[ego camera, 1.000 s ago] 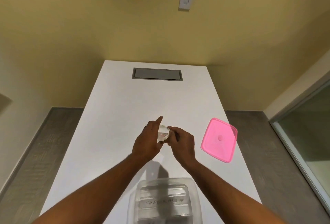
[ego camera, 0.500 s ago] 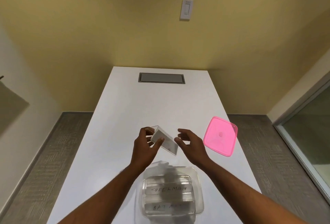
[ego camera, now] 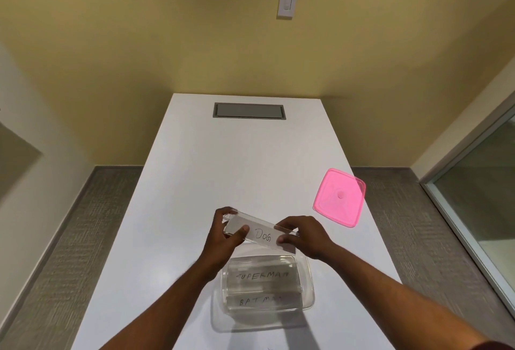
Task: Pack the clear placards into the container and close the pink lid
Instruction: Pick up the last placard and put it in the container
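Left hand: grips the left end of the placard, thumb on its front face.
Placard: clear, marked "DOG", held level above the far edge of the container, tilted toward the person.
Container: clear, open, on the white table near the person; 2 placards inside read "SUPERMAN" and "BATMAN".
Right hand: pinches the placard's right end.
Lid: pink, flat on the table, well apart to the right.
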`<move>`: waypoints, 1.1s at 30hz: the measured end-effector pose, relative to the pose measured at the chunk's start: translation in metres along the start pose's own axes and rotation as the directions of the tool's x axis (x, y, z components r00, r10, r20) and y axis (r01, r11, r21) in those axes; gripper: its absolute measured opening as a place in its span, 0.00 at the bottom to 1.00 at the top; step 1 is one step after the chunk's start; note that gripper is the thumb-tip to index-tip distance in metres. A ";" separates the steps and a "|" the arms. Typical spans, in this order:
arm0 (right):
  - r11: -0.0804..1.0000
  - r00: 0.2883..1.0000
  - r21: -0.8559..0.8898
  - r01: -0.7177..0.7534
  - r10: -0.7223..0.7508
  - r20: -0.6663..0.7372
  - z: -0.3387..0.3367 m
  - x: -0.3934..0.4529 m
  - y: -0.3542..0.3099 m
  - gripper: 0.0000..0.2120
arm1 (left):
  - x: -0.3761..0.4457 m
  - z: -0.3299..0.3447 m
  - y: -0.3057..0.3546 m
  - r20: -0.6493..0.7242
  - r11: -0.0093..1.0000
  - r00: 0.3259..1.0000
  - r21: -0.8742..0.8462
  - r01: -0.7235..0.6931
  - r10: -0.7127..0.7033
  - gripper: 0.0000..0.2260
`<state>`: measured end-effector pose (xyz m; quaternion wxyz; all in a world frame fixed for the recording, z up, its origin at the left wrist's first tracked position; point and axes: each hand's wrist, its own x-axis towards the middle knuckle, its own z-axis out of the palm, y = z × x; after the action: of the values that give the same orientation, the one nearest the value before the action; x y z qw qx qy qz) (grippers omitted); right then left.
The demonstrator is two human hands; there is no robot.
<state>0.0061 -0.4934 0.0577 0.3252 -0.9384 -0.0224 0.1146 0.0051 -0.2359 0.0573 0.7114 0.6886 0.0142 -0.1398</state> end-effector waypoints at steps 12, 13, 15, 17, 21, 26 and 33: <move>0.963 0.995 -0.253 -0.089 0.078 -0.055 0.037 -0.021 0.017 0.18 | -0.004 -0.017 -0.042 0.067 0.574 0.996 0.814 -0.085 0.052 0.18; 0.953 0.997 -0.293 -0.073 0.061 -0.049 0.042 -0.022 0.019 0.18 | -0.003 -0.017 -0.046 0.079 0.511 0.994 0.853 -0.104 0.069 0.19; 0.927 1.000 -0.373 -0.025 0.017 -0.026 0.051 -0.024 0.023 0.17 | -0.001 -0.015 -0.056 0.107 0.392 0.993 0.912 -0.120 0.053 0.18; 0.904 1.000 -0.427 0.015 -0.015 0.004 0.059 -0.024 0.029 0.19 | 0.000 -0.014 -0.068 0.110 0.323 0.994 0.941 -0.106 0.006 0.15; 0.850 0.995 -0.520 0.085 -0.046 0.089 0.070 -0.023 0.035 0.22 | 0.001 -0.012 -0.085 0.144 0.203 0.988 0.970 -0.131 -0.052 0.13; 0.823 0.990 -0.556 0.116 -0.054 0.127 0.078 -0.022 0.044 0.19 | 0.006 -0.007 -0.098 0.132 0.139 0.988 0.983 -0.120 -0.080 0.11; 0.814 0.985 -0.573 0.097 0.002 0.170 0.089 -0.016 0.048 0.17 | 0.007 -0.003 -0.105 0.094 0.105 0.984 0.991 -0.078 -0.153 0.11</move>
<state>-0.0317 -0.4789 -0.0368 0.0244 -0.9794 -0.1060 0.1702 -0.0107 -0.2352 -0.0466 0.0626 0.9715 -0.1272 -0.1900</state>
